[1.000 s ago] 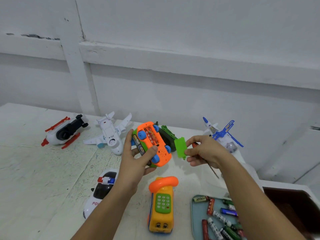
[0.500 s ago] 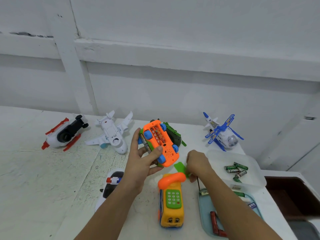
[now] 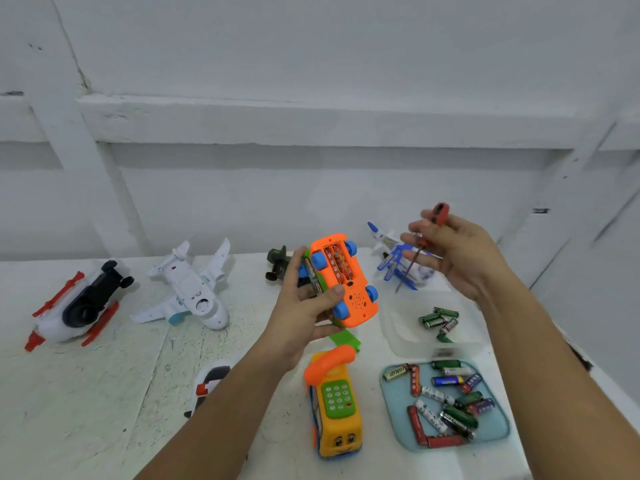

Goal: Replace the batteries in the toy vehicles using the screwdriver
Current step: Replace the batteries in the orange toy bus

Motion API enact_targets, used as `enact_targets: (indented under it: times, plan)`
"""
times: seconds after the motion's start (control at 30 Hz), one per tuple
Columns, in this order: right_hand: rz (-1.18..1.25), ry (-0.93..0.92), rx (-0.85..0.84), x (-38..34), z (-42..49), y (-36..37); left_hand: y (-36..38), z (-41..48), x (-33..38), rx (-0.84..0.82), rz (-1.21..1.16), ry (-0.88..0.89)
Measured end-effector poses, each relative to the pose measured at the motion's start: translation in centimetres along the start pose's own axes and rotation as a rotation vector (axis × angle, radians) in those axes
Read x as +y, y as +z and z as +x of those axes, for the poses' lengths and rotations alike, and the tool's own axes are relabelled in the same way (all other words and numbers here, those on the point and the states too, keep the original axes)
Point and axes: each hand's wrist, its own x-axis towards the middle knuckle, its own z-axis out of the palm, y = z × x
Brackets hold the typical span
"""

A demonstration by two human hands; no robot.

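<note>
My left hand (image 3: 304,317) grips an orange toy car (image 3: 346,282) with blue wheels, held underside up above the table. Its battery compartment is uncovered and red batteries show inside. The green battery cover (image 3: 344,339) lies on the table just below the car. My right hand (image 3: 457,254) is raised to the right of the car and holds a red-handled screwdriver (image 3: 424,237), its shaft pointing down. A blue tray (image 3: 394,414) at the front right holds several loose batteries. A clear tray (image 3: 398,320) behind it holds several green batteries.
On the white table stand an orange-yellow phone bus (image 3: 334,407), a police car (image 3: 211,382) partly behind my left arm, a white plane (image 3: 192,289), a red-white-black helicopter (image 3: 76,303), a dark green toy (image 3: 277,265) and a blue-white plane (image 3: 394,261). A white wall rises behind.
My right hand put the green cover down on the table, then rose to the right with the screwdriver. The left hand kept the car and tilted it slightly.
</note>
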Motion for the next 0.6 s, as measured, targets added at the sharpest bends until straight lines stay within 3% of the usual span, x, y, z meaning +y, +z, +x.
enact_targets:
  times: [0.1, 0.37, 0.6]
  plan:
    - [0.125, 0.014, 0.052, 0.2, -0.4, -1.4, 1.1, 0.7, -0.2, -0.061, 0.031, -0.032]
    - [0.165, -0.017, 0.175, 0.5, 0.3, -3.9, 4.2, 3.2, -0.2, -0.191, 0.110, -0.088]
    - [0.262, -0.042, 0.023, 0.6, 2.8, -6.9, 7.0, 5.7, -0.2, -0.191, 0.154, -0.095]
